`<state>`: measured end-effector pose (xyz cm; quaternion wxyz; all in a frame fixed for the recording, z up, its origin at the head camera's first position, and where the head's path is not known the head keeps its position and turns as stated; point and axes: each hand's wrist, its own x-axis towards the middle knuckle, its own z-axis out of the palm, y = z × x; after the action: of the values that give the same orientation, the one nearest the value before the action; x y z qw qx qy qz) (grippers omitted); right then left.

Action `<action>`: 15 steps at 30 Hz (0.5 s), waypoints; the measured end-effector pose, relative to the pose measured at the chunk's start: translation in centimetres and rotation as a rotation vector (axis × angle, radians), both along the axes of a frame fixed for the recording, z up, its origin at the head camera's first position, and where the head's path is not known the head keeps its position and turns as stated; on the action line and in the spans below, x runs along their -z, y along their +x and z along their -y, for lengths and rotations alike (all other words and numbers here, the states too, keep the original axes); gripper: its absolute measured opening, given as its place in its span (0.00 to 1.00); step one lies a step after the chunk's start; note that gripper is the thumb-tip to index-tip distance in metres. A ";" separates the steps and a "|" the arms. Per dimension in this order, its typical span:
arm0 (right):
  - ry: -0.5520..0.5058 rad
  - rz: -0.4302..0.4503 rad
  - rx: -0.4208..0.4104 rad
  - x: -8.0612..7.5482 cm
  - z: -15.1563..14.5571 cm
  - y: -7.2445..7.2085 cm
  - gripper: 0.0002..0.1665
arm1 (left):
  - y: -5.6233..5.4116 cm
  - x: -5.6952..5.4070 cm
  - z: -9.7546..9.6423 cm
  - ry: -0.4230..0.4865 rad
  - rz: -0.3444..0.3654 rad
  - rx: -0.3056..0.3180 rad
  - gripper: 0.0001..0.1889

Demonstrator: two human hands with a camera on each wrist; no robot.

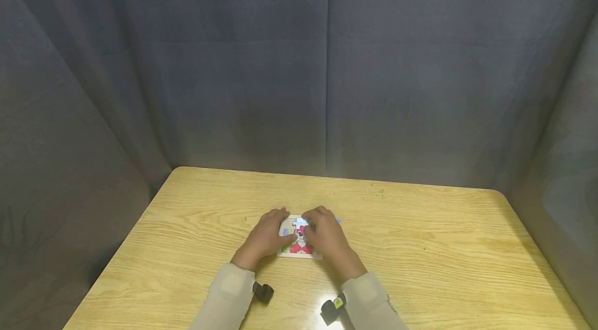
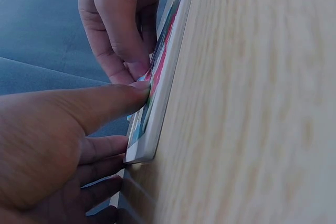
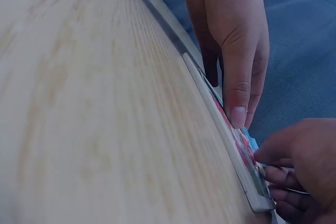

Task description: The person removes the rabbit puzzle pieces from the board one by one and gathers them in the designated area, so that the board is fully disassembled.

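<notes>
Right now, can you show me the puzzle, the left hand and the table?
Puzzle (image 1: pixel 301 245): head view, on its printed picture.
Left hand (image 1: pixel 267 234): head view, on its back.
Table (image 1: pixel 434 247): head view, on its top, right of the puzzle.

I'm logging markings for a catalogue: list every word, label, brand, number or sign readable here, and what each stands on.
No text can be read.
Right sleeve: small dark marks, perhaps lettering, too small to read.
Black wrist device at that sleeve: a yellow-green patch, too small to tell whether it bears writing.
Puzzle: no legible lettering; the hands partly cover it.
</notes>
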<state>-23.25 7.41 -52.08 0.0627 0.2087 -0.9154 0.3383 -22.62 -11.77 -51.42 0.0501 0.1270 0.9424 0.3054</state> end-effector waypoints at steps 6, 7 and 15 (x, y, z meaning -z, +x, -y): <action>-0.045 0.064 -0.005 0.0 -0.1 0.0 0.19 | 0.1 0.0 0.0 0.000 -0.007 0.011 0.37; -0.047 0.075 -0.004 0.0 -0.2 0.0 0.19 | 0.1 0.0 0.0 -0.001 -0.006 0.010 0.37; -0.060 0.121 -0.057 -0.1 -0.6 -0.2 0.21 | 0.1 -0.1 0.0 -0.003 -0.002 0.005 0.37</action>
<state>-23.40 8.00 -52.01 0.0040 0.2121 -0.9007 0.3791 -22.54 -11.80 -51.36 0.0502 0.1293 0.9426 0.3037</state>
